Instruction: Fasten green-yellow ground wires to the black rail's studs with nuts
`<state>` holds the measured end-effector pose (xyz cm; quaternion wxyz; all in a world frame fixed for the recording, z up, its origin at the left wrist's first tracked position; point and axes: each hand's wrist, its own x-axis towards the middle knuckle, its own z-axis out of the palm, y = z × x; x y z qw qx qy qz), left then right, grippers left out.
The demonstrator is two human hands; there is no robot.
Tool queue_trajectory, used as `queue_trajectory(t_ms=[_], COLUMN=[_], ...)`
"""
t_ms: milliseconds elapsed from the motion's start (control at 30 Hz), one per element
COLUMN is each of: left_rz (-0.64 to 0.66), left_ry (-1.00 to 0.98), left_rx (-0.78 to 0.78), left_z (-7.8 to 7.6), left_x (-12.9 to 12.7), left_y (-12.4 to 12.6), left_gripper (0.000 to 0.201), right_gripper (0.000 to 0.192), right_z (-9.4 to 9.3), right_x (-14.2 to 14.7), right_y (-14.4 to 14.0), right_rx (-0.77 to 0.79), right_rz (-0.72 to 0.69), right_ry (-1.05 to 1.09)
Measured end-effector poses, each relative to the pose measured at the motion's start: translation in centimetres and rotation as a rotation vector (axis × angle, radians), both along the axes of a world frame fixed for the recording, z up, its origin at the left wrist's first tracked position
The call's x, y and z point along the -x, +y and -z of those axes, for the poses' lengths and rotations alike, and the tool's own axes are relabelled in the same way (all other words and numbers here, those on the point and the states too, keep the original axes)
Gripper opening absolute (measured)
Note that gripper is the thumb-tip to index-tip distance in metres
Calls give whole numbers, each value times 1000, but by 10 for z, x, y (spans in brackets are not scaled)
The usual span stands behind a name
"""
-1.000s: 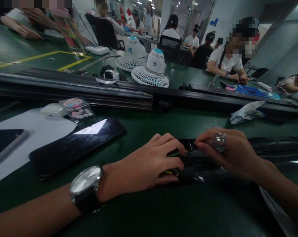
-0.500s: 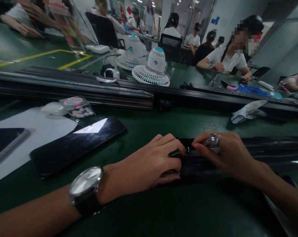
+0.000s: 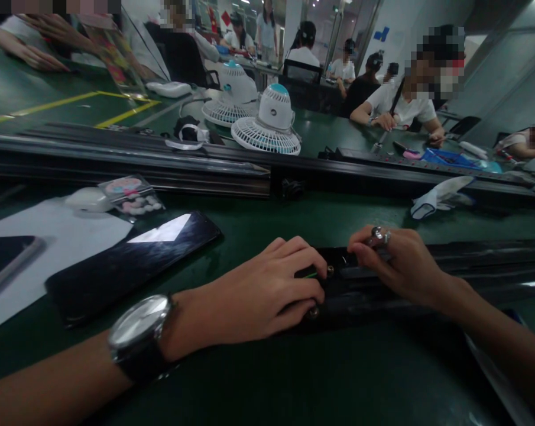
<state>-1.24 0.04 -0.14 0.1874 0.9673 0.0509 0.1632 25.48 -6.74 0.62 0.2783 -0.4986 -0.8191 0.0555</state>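
Observation:
My left hand [image 3: 271, 290] lies over the end of a long black rail [image 3: 484, 278], its fingers curled around a dark part with a green line [image 3: 306, 274]. Most of that part is hidden beneath the palm. By the fingertips show a small brass-coloured round piece [image 3: 330, 270] and another round piece [image 3: 313, 311]. My right hand [image 3: 407, 260], with a silver ring, hovers just above the rail to the right. Its thumb and forefinger are pinched together; anything between them is too small or hidden to make out.
A black phone-like slab [image 3: 134, 266] and white paper [image 3: 32, 254] lie left. Beyond are dark metal profiles [image 3: 182, 171], a small white fan [image 3: 267, 127] and a white glove [image 3: 440, 198]. Co-workers sit around the farther tables; one person [image 3: 409, 100] works across the table.
My right hand has lifted slightly and drawn back from my left fingers, widening the gap between them. My left hand stays on the dark part, and the brass-coloured piece shows more clearly.

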Motion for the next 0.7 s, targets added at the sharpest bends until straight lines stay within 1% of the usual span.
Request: queue_trajectory(t_ms=[133,233,433,567,700], left_rz=[4,5,-39,-30,-22], left_ry=[48,58,72,103,136], left_rx=[-33,-36,-7,-2,27], left_z=[-2,-3,0,1,2], left_x=[-1,-2,-4,-4,-4], left_y=[0,-1,-2,-1,-1], left_gripper=[15,7,7,7,10], right_gripper=[19,23,31,28,27], right_z=[4,4,2,1,4], right_x=[2,4,8,15,20], right_y=[1,4,7,3,1], right_rx=[21,49,51,60,45], right_rz=[0,12,78,34,0], right_ry=[10,25,134,238,238])
